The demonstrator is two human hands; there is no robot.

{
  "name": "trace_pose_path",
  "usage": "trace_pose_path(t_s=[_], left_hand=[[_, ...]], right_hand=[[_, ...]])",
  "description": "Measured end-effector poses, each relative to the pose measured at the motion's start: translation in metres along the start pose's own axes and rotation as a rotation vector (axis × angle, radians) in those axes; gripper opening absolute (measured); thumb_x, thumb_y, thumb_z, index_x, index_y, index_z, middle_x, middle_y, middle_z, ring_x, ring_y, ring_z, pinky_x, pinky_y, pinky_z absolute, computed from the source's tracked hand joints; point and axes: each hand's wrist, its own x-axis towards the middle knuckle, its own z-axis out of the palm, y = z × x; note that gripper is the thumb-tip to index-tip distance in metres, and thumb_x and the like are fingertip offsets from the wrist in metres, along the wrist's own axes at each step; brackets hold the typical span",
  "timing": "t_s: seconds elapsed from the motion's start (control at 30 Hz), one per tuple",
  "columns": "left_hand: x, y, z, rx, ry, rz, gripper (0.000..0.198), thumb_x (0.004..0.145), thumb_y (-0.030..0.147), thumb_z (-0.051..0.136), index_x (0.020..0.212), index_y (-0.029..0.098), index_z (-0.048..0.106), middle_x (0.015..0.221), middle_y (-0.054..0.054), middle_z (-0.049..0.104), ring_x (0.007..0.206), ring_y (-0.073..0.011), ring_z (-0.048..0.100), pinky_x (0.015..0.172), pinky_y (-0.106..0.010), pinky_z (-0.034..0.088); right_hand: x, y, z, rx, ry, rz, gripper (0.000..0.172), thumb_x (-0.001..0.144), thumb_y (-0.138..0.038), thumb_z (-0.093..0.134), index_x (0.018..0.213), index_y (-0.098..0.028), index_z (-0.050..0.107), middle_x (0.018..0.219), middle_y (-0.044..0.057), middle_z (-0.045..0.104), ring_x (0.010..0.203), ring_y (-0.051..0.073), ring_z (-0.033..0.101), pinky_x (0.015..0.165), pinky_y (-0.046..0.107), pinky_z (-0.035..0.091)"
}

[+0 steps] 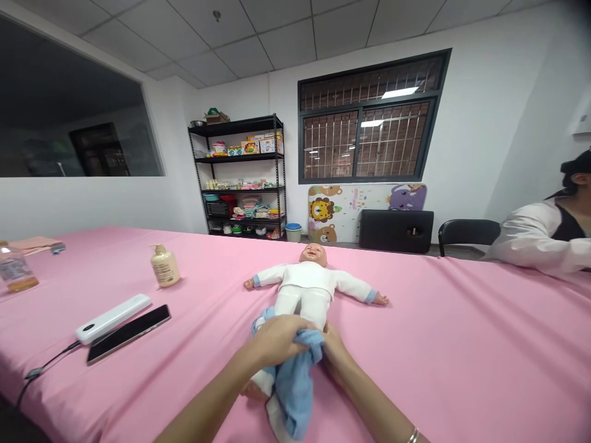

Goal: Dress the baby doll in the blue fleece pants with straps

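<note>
A baby doll (307, 275) in a white top and white leggings lies on its back, head away from me and arms spread. Light blue pants (295, 381) are bunched around its lower legs, with one part hanging toward me. My left hand (284, 337) lies across the doll's legs, fingers closed on the gathered blue cloth. On the other side, my right hand (336, 351) is closed at the edge of the same pants, against the doll's leg; its fingertips are partly hidden. One bare foot (253, 391) of the doll shows at the lower left.
A pink sheet (443, 344) covers the table. To the left are a pump bottle (164, 266), a phone (129, 333), a white cabled device (113, 318), a drink bottle (16, 269) and folded cloth (37, 245). Another person (545, 237) sits at the far right.
</note>
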Motion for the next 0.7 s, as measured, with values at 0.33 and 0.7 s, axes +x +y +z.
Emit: trace_pose_path(t_s=[0.33,0.7], left_hand=[[0.051,-0.032,0.029,0.027,0.371,-0.095,0.015,0.084,0.022,0.04,0.088,0.02,0.054,0.093,-0.004,0.056,0.086,-0.0192,0.052,0.069,-0.028,0.039],[0.046,-0.049,0.039,-0.385,0.325,0.185,0.038,0.088,0.039,0.038,0.122,0.022,0.044,0.121,-0.005,0.053,0.112,-0.0205,0.047,0.097,-0.032,0.034]], right_hand=[[-0.006,-0.021,-0.019,-0.191,-0.31,0.059,0.055,0.072,-0.052,0.062,0.112,-0.016,0.057,0.113,0.006,0.058,0.11,0.021,0.051,0.095,0.03,0.04],[0.022,-0.005,-0.034,-0.273,0.081,-0.348,0.034,0.072,-0.041,0.059,0.095,-0.017,0.054,0.094,0.006,0.061,0.086,0.019,0.056,0.07,0.027,0.046]])
